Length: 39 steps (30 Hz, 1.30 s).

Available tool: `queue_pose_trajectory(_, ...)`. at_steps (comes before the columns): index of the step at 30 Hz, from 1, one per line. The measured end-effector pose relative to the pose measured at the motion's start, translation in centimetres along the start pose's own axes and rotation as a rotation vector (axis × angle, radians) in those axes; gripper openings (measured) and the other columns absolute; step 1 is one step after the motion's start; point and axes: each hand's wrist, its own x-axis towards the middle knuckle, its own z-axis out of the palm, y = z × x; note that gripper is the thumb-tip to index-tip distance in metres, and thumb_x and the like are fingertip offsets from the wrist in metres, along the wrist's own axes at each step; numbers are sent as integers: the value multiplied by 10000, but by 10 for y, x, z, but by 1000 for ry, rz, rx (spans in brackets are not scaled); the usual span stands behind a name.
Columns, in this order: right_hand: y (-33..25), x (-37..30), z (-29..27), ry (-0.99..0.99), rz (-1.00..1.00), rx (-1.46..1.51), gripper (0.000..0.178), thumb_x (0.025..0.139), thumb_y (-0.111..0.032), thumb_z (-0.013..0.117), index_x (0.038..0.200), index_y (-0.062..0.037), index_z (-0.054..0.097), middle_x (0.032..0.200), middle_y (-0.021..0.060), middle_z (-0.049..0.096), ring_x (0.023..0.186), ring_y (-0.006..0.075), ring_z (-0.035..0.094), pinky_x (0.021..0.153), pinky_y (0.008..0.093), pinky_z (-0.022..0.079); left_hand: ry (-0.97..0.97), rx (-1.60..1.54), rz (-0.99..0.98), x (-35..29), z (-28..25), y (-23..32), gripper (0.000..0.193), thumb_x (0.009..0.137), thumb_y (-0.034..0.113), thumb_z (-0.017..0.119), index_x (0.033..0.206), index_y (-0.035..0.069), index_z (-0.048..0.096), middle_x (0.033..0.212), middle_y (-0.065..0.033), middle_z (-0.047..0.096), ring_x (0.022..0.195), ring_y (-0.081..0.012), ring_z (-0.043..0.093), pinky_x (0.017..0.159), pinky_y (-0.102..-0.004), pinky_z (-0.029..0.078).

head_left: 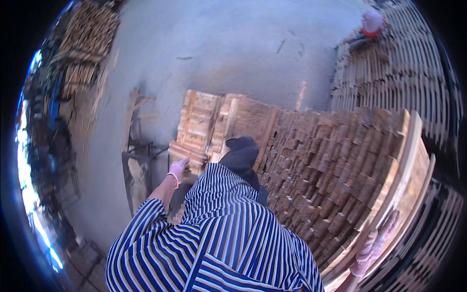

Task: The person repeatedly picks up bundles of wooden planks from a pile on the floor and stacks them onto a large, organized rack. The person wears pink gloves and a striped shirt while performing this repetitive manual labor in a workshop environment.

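Observation:
My left hand [178, 171], in a pale pinkish glove, is at the near end of a stack of light wooden pieces [197, 117]. Its fingers are closed at short wooden strips [187, 155] lying crosswise there; the fingertips are slightly blurred. Far to the right, my gloved right hand [372, 248] lies over a long pale board [404, 160], fingers stretched out along it and thumb apart. Between my hands, to the right of my body, spreads a large pile of brown, rough-edged wooden pieces [321, 175] in close rows.
A dark metal-framed stand [134, 180] is left of my left arm. Stacked slats [389, 82] rise at the far right, with a pink and red item [372, 23] on top. More timber piles [90, 34] stand at the far left. Scraps lie on the grey concrete floor [224, 44].

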Motion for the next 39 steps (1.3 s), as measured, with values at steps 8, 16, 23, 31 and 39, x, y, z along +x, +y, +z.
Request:
queue_pose_trajectory(8, -24, 6, -16, -75, -17, -297, 986, 937, -825, 136, 1622, -126, 247, 1666, 173, 237, 1546, 335, 203, 1249, 484, 168, 56, 109, -1, -8, -46, -113, 172, 949, 307, 693, 982, 138, 682, 814, -32, 667, 654, -153, 584, 560, -327, 470)
queue_pose_trajectory(16, -156, 119, 12, 233, -524, -458, 785, 1032, -645, 333, 1576, -80, 333, 1633, 222, 274, 1510, 370, 274, 1217, 506, 259, 119, -379, -168, -10, -37, -130, 208, 967, 251, 675, 1062, 77, 613, 729, -48, 533, 456, -175, 441, 391, -332, 309)
queue_pose_trajectory(23, -252, 173, 67, 159, -559, -232, 721, 1018, -505, 537, 1555, -56, 364, 1576, 247, 337, 1450, 413, 347, 1173, 567, 309, 178, -245, -39, -5, -23, -125, 295, 971, 338, 640, 1021, 50, 674, 758, -38, 607, 594, -160, 532, 521, -324, 398)
queue_pose_trajectory(31, -364, 168, 246, -275, 36, 697, 660, 1006, -266, 626, 1590, -165, 336, 1562, 167, 388, 1370, 316, 433, 1126, 438, 407, 255, -250, -102, -6, -5, -92, 428, 947, 319, 689, 1224, -6, 659, 985, -128, 693, 725, -217, 618, 588, -352, 475)
queue_pose_trajectory(39, -341, 235, 449, -438, 255, 1144, 693, 1007, -249, 640, 1591, -80, 309, 1616, 203, 324, 1464, 305, 362, 1207, 419, 293, 211, -17, -69, 22, -18, -68, 384, 919, 304, 710, 1179, 24, 678, 1023, -118, 697, 829, -231, 663, 651, -367, 542)
